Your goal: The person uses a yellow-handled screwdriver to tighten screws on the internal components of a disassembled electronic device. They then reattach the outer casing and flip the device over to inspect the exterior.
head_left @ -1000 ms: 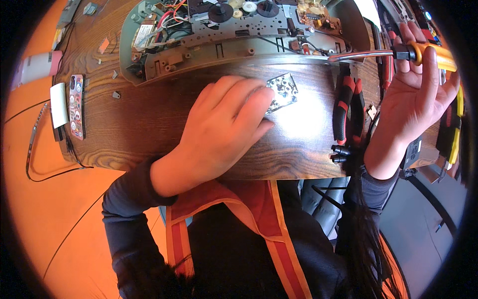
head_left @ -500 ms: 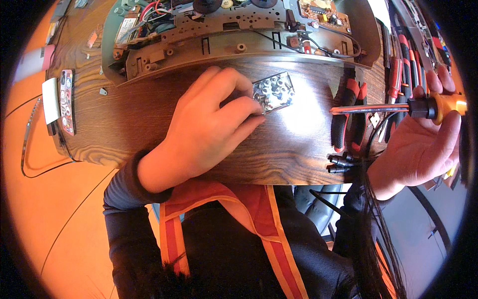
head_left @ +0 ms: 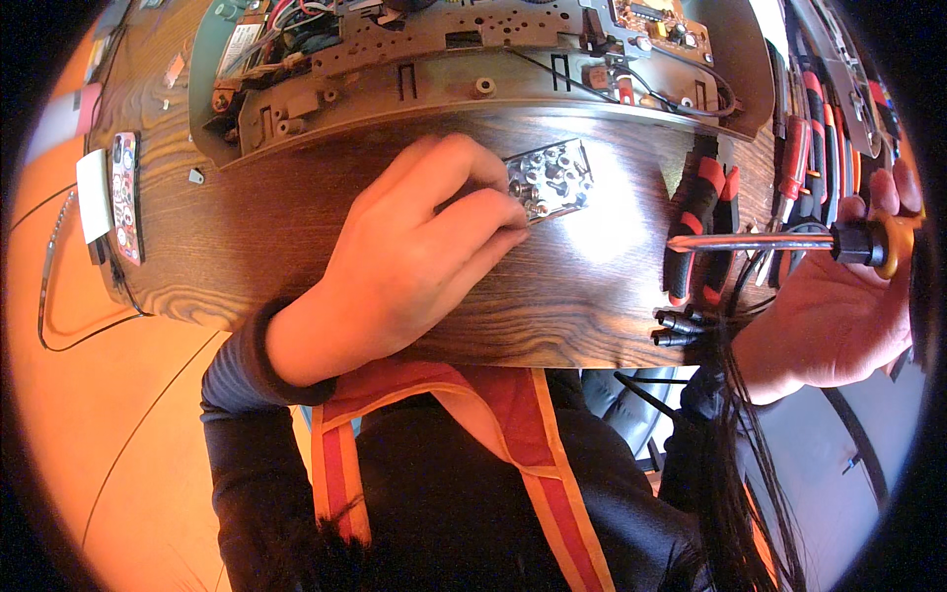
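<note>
My left hand [head_left: 414, 242] is closed, with thumb and fingertips pinched together at the left end of a small clear tray [head_left: 582, 156] on the wooden table. Several silvery screws [head_left: 555, 176] lie in the tray. What the fingertips hold, if anything, is hidden. Off to the right, my right hand [head_left: 838, 311] grips the orange handle of a screwdriver [head_left: 755, 242] palm up. Its long shaft points left, over the handles of red-and-black pliers [head_left: 696, 212].
An opened electronic device [head_left: 473, 79] with exposed circuit boards and wires spans the far side. More hand tools [head_left: 795, 158] line the right edge. Black cable plugs [head_left: 676, 326] rest near the front edge. A phone-like object [head_left: 126, 197] lies at the left, beside a small metal piece [head_left: 196, 176].
My right hand and the screwdriver have shifted slightly right and down. The left hand stays pinched at the tray's left end. The whole view has moved a little.
</note>
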`<action>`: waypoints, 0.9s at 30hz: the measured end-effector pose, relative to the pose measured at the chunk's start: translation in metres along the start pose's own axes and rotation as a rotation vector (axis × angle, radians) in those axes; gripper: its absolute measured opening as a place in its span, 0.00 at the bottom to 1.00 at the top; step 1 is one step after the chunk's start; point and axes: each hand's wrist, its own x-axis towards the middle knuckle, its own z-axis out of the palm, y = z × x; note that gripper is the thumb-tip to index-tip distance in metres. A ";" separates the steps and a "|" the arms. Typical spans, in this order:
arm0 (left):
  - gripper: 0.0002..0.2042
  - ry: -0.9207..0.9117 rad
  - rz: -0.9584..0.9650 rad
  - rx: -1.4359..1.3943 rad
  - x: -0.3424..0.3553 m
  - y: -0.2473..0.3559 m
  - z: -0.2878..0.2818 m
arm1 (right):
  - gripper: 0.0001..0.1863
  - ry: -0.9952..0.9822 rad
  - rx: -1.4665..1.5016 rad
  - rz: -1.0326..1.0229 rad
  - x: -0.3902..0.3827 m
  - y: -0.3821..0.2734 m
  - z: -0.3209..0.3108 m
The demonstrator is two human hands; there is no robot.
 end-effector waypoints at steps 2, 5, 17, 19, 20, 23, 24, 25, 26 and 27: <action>0.09 0.016 -0.006 0.001 0.000 0.000 -0.002 | 0.26 0.012 0.002 0.015 -0.002 -0.001 0.006; 0.10 0.017 -0.043 0.001 0.000 0.000 -0.004 | 0.27 0.024 0.003 0.039 -0.002 -0.003 0.014; 0.14 -0.016 -0.080 0.050 -0.003 0.005 -0.002 | 0.28 0.057 -0.011 0.092 -0.003 -0.008 0.023; 0.14 -0.029 -0.071 0.040 -0.003 0.005 -0.002 | 0.27 0.019 0.002 0.075 -0.001 -0.006 0.022; 0.14 -0.036 -0.067 0.036 -0.003 0.004 -0.003 | 0.27 0.001 0.001 0.063 -0.001 -0.005 0.022; 0.14 0.021 -0.058 0.018 -0.002 0.002 -0.002 | 0.26 -0.020 -0.023 0.029 0.000 -0.004 0.021; 0.14 0.032 -0.063 0.031 -0.002 0.002 -0.002 | 0.25 -0.012 -0.021 0.033 -0.001 -0.005 0.021; 0.13 0.040 -0.065 0.041 -0.002 0.002 -0.002 | 0.25 -0.013 -0.028 0.032 -0.001 -0.005 0.021; 0.13 0.049 -0.068 0.051 -0.002 0.002 -0.002 | 0.25 -0.014 -0.036 0.030 -0.001 -0.004 0.021; 0.13 0.051 -0.069 0.049 -0.002 0.002 -0.002 | 0.25 -0.023 -0.052 0.023 -0.001 -0.004 0.020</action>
